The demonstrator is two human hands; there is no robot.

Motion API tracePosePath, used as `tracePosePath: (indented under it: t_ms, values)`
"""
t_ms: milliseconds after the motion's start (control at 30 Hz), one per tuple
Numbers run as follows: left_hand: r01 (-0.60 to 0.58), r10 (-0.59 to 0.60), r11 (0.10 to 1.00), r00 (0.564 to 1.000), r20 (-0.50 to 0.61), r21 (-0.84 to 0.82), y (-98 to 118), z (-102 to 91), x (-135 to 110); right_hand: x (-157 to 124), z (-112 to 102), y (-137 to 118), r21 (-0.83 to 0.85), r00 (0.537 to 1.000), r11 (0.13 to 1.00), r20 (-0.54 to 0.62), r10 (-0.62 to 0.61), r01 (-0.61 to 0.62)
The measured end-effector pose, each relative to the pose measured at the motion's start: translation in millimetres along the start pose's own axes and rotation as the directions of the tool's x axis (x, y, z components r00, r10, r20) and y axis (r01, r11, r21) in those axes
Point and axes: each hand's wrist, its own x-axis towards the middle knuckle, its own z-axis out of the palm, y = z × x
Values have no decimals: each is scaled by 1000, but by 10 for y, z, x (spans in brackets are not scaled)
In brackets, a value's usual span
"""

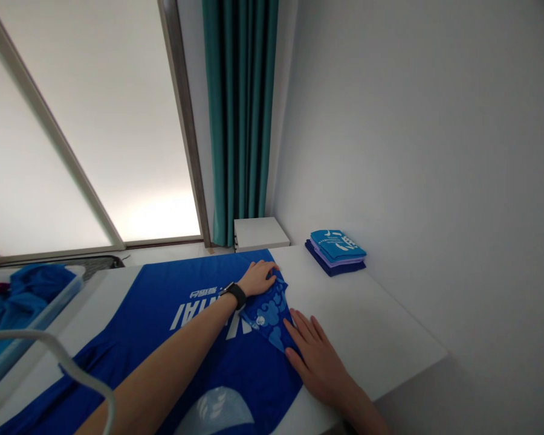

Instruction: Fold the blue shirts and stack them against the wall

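A dark blue T-shirt (149, 302) with white lettering lies spread on the white table, with a pale rounded print near its lower part. Along its right side a corner is turned over, showing a lighter blue cloud pattern (269, 311). My left hand (257, 278), below a black wristwatch, rests at the far end of this turned part, its fingers curled and the thumb close to them on the cloth. At the near end, my right hand (317, 359) lies with fingers stretched, the fingertips touching the turned edge.
A stack of folded clothes (338, 251) sits at the table's far right by the wall. To the left stands a light plastic basket (31, 335) of crumpled clothes. A white cord (68, 362) curves across the lower left. Behind are a white cabinet (260, 232) and a green curtain (240, 121).
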Motion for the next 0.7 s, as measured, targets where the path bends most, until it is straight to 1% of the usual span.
tracePosePath:
  t_ms: [100,167,233,367,433,500,567,600,667,700]
  values:
    - [31,-31,999,1000,0,-16,-28,15,-15,164,-31,-16,14,996,998,-66,54,-53]
    - [37,-37,999,999,-1,-19,-42,39,-19,319,-45,-64,-1,992,999,-123,39,-39]
    - [31,-31,999,999,-6,-14,-45,59,-27,471,-39,-127,-28,990,999,-140,18,-22]
    - [10,-9,1000,999,-32,22,-9,59,-78,641,37,-184,-57,996,998,-81,31,-35]
    - [9,-6,998,998,-59,64,36,42,-130,650,83,-157,-57,998,997,-36,56,-58]
    - [-1,15,990,995,-97,139,96,21,-210,635,115,-117,-49,998,997,1,67,-67]
    - [-60,85,973,991,-106,222,161,10,-323,616,131,-88,-39,998,997,10,66,-65]
    - [-108,135,961,987,-91,254,189,13,-391,608,134,-81,-36,998,997,7,67,-67]
    - [-205,222,938,974,-31,280,224,40,-536,597,135,-79,-42,997,996,-3,81,-81]
    - [-235,245,930,969,-2,282,229,61,-606,593,136,-80,-48,996,995,-8,89,-89]
